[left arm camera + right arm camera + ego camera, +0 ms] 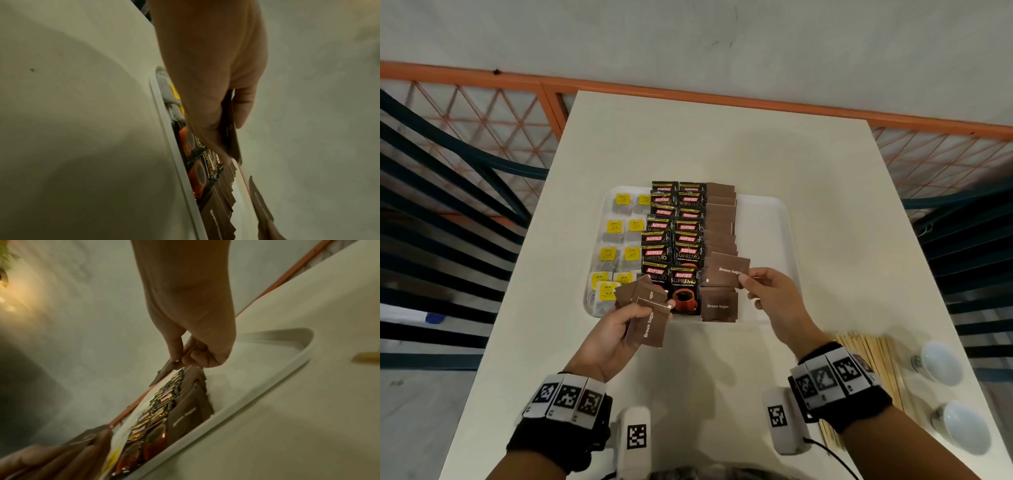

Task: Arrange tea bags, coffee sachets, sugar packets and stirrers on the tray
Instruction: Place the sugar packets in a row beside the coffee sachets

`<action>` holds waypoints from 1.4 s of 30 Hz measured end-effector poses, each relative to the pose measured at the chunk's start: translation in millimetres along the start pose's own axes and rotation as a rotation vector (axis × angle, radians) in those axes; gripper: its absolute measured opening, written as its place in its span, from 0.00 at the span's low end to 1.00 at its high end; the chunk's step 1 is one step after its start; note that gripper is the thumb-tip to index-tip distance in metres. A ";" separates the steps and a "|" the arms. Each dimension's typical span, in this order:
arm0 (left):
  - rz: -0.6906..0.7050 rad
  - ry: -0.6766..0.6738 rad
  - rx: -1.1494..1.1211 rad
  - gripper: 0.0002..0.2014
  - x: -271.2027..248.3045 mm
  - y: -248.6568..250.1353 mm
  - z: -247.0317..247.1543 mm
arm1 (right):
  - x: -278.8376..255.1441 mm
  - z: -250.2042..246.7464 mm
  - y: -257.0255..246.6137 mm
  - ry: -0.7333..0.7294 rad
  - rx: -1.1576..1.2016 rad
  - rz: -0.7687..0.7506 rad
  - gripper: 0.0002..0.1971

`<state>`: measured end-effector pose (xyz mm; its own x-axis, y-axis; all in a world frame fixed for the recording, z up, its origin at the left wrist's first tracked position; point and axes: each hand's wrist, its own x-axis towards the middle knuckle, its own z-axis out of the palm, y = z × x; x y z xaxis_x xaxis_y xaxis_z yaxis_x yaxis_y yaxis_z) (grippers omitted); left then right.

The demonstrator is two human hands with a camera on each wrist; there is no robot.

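A white tray (767, 219) holds yellow-tagged tea bags (616, 253) on its left, two columns of black coffee sachets (674, 240) in the middle and a column of brown sugar packets (720, 222) beside them. My left hand (619, 329) grips a small stack of brown sugar packets (647, 318) over the tray's near edge. My right hand (767, 294) pinches one brown sugar packet (726, 270) by its right end, just above the sugar column. In the left wrist view the stack of packets (230, 129) shows edge-on between thumb and fingers. The right wrist view shows the pinched packet (164, 371).
Wooden stirrers (876, 356) lie in a pile on the table at the near right, partly under my right wrist. Two white bulb-shaped objects (941, 363) sit right of them. The tray's right part (763, 240) is bare. An orange mesh railing (482, 113) runs behind the table.
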<state>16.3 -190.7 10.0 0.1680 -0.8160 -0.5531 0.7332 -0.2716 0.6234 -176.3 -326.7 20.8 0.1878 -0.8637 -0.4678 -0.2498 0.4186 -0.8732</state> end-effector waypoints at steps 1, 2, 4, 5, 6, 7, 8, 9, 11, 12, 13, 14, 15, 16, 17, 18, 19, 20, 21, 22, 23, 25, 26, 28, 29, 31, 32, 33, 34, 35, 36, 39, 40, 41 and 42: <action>0.001 0.002 0.004 0.20 0.5 -0.1 -1.2 | 2.6 -2.3 1.5 0.020 -0.031 0.005 0.05; 0.001 0.005 0.008 0.21 1.0 -0.3 -2.6 | 4.3 -3.5 3.5 0.031 -0.064 0.013 0.05; -0.013 0.010 0.013 0.23 2.1 -0.1 -4.7 | 5.7 -2.5 9.6 0.032 -0.127 0.019 0.05; -0.024 0.016 0.016 0.23 2.6 0.2 -5.0 | 6.1 -0.7 13.0 0.029 -0.151 0.016 0.06; -0.035 0.023 0.016 0.23 3.0 0.2 -5.2 | 6.1 1.3 15.9 0.029 -0.171 0.009 0.06; -0.043 0.032 0.013 0.23 4.0 -0.2 -5.3 | 6.7 3.7 18.9 0.033 -0.194 0.000 0.05; -0.047 0.040 0.009 0.22 4.7 -0.7 -5.1 | 7.2 5.7 21.1 0.040 -0.223 -0.007 0.05; -0.048 0.047 0.007 0.21 5.5 -1.6 -5.0 | 7.9 7.6 22.9 0.049 -0.250 -0.014 0.05; -0.044 0.058 0.009 0.18 6.2 -4.0 -5.0 | 9.1 10.1 25.0 0.072 -0.286 -0.032 0.05; -0.040 0.060 0.008 0.18 6.1 -5.2 -4.8 | 9.5 10.8 25.7 0.086 -0.302 -0.043 0.05; -0.034 0.059 0.006 0.18 5.9 -6.2 -4.4 | 9.8 11.4 26.6 0.099 -0.318 -0.053 0.06; -0.028 0.056 0.006 0.19 5.5 -7.2 -4.1 | 9.7 11.9 27.1 0.109 -0.333 -0.059 0.06; -0.025 0.053 0.012 0.19 5.2 -7.8 -3.3 | 9.3 12.4 27.2 0.118 -0.346 -0.063 0.07; -0.021 0.048 0.020 0.18 4.8 -8.4 -2.2 | 8.9 12.9 27.1 0.125 -0.359 -0.064 0.08; -0.018 0.044 0.029 0.17 4.3 -9.0 -0.7 | 8.7 13.3 27.3 0.130 -0.371 -0.065 0.09; -0.014 0.035 0.039 0.17 3.9 -9.2 1.3 | 8.0 13.4 26.6 0.134 -0.388 -0.071 0.10; -0.009 0.027 0.051 0.17 3.8 -9.5 3.0 | 6.4 13.6 25.4 0.139 -0.406 -0.084 0.10; -0.004 0.016 0.066 0.18 3.6 -9.8 5.2 | 3.8 14.4 23.2 0.143 -0.422 -0.110 0.10; 0.001 0.008 0.082 0.20 3.6 -9.9 7.5 | 0.1 15.8 20.4 0.141 -0.434 -0.150 0.09; 0.005 0.007 0.094 0.21 4.1 -9.9 9.8 | -4.6 17.8 17.0 0.118 -0.439 -0.196 0.07; 0.010 0.008 0.102 0.21 4.8 -10.0 12.0 | -9.7 20.8 13.4 0.062 -0.444 -0.233 0.07; 0.024 0.007 0.112 0.22 6.8 -10.0 16.7 | -20.4 28.9 7.4 -0.148 -0.454 -0.253 0.08; 0.035 0.002 0.119 0.21 7.8 -9.6 18.9 | -24.8 33.3 5.7 -0.264 -0.448 -0.241 0.08; 0.062 -0.015 0.145 0.17 8.7 -8.3 23.8 | -28.9 39.8 4.6 -0.400 -0.398 -0.214 0.06; 0.070 -0.018 0.150 0.16 9.2 -8.1 25.3 | -28.8 41.2 5.1 -0.419 -0.366 -0.197 0.06; 0.083 -0.013 0.134 0.15 9.7 -7.4 26.4 | -27.6 42.1 4.6 -0.414 -0.324 -0.162 0.07; 0.089 -0.007 0.117 0.15 9.9 -7.0 25.9 | -27.0 42.0 4.1 -0.405 -0.319 -0.149 0.07; 0.095 -0.002 0.101 0.15 10.3 -7.1 25.0 | -26.1 41.6 4.0 -0.390 -0.317 -0.139 0.06; 0.099 0.007 0.094 0.15 10.9 -7.3 23.6 | -25.1 41.0 4.1 -0.370 -0.302 -0.126 0.07; 0.104 0.016 0.094 0.15 11.6 -8.0 22.6 | -24.1 40.3 4.0 -0.348 -0.274 -0.112 0.08; 0.108 0.027 0.097 0.15 12.3 -8.8 21.5 | -24.0 39.4 3.3 -0.331 -0.243 -0.098 0.09; 0.114 0.043 0.113 0.16 14.2 -12.8 21.0 | -23.9 37.3 1.4 -0.335 -0.119 -0.062 0.11; 0.116 0.047 0.113 0.16 14.7 -13.9 21.4 | -23.5 36.6 2.1 -0.357 -0.072 -0.051 0.13; 0.122 0.053 0.107 0.16 15.1 -14.6 21.8 | -23.1 35.9 3.3 -0.385 -0.037 -0.040 0.15; 0.132 0.061 0.094 0.16 15.7 -14.9 22.3 | -23.1 35.2 4.1 -0.415 -0.009 -0.033 0.18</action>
<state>-6.6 -210.9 4.3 0.3007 -0.8157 -0.4941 0.6380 -0.2130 0.7400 -148.3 -295.1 23.2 0.5628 -0.6892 -0.4563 -0.2449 0.3882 -0.8884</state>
